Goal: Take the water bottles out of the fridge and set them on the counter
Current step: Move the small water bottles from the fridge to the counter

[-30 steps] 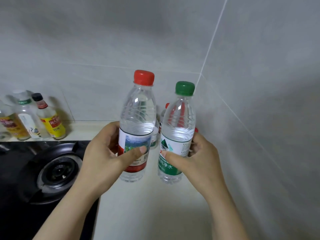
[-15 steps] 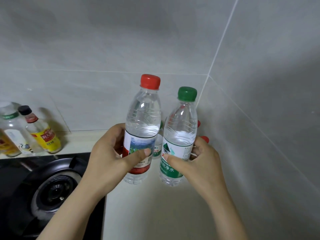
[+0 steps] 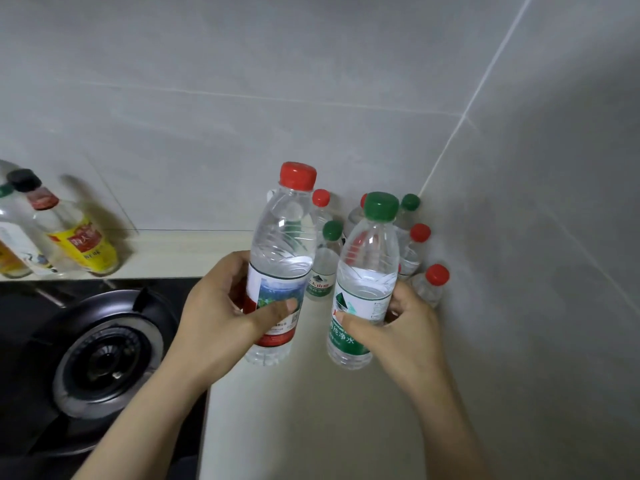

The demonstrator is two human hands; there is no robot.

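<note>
Now, left grip point(image 3: 221, 317) clasped the red-capped bottle point(image 3: 280, 251), right grip point(image 3: 408, 330) clasped the green-capped bottle point(image 3: 370, 258), near the corner of the tabletop point(image 3: 311, 410).

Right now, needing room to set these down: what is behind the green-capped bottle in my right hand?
Bottles crowd the corner behind the green-capped bottle: a green cap and red caps show, one red cap half hidden. Their bodies are mostly covered.
</note>
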